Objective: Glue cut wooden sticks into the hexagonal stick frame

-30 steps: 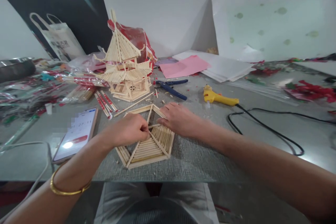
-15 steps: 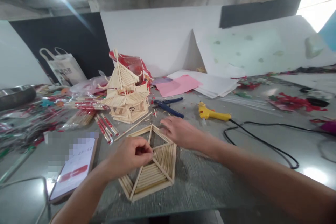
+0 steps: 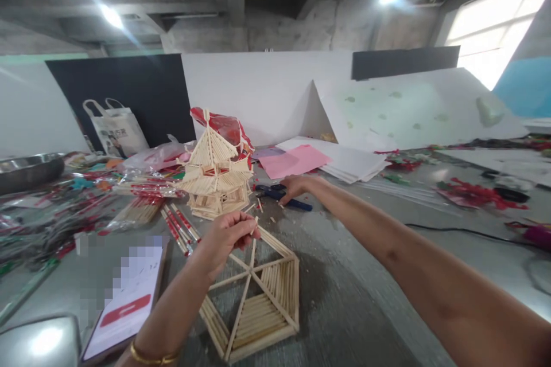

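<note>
My left hand (image 3: 228,236) is raised above the table, its fingers pinched on a short wooden stick (image 3: 255,225). Just below it lies a flat hexagonal frame of wooden sticks (image 3: 258,304), partly filled with rows of sticks. My right hand (image 3: 296,187) reaches far forward and rests on the blue-handled pliers (image 3: 297,204); whether its fingers are closed on them I cannot make out. Behind the frame stands a stick-built pagoda model (image 3: 215,175).
A phone (image 3: 129,304) lies at the left front. Packets of sticks in red wrappers (image 3: 181,223) lie beside the pagoda. Pink paper (image 3: 295,160) and white sheets (image 3: 344,157) lie at the back. A black cable (image 3: 473,234) runs on the right. A tote bag (image 3: 116,129) leans on the wall.
The camera tilted up. My right hand left the hexagonal frame and reached forward to the pliers. My left hand lifted off the frame with a short stick.
</note>
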